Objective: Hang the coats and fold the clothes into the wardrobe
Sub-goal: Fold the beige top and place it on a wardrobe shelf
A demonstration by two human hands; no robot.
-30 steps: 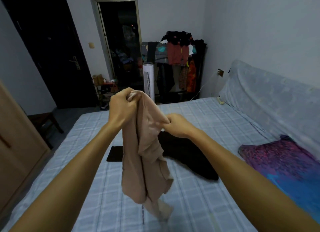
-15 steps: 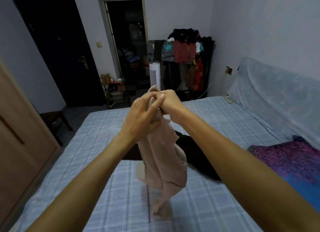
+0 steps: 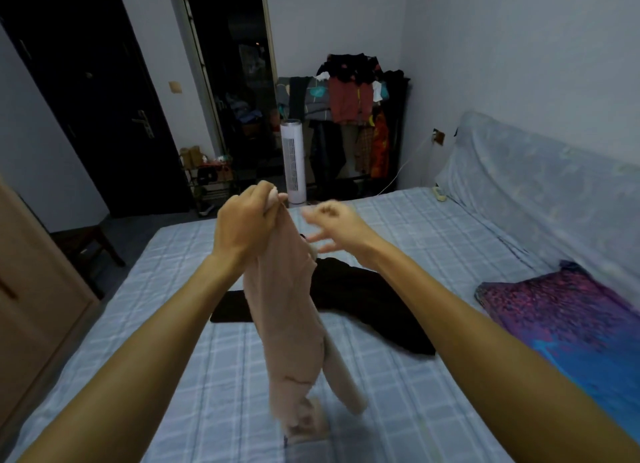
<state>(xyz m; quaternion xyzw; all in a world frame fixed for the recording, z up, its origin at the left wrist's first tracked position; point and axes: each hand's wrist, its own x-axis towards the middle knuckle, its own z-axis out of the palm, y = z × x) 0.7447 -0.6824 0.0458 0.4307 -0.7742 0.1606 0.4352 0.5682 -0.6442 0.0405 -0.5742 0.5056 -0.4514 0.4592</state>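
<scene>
- Head view: fingers [image 3: 259, 194] of the left hand [image 3: 242, 228] are curled tight around the top of the beige garment [image 3: 287, 310], which hangs above the bed [image 3: 450, 241].
- Right hand [image 3: 334, 225] is blurred, with fingers spread and loosely bent, gripping nothing, just beside the garment.
- Black garment [image 3: 367, 300] lies flat on the bed behind it.

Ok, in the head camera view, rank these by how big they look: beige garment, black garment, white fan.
1. beige garment, largest, though it's held nearest the camera.
2. black garment, partly hidden behind it.
3. white fan, smallest, far off.
</scene>
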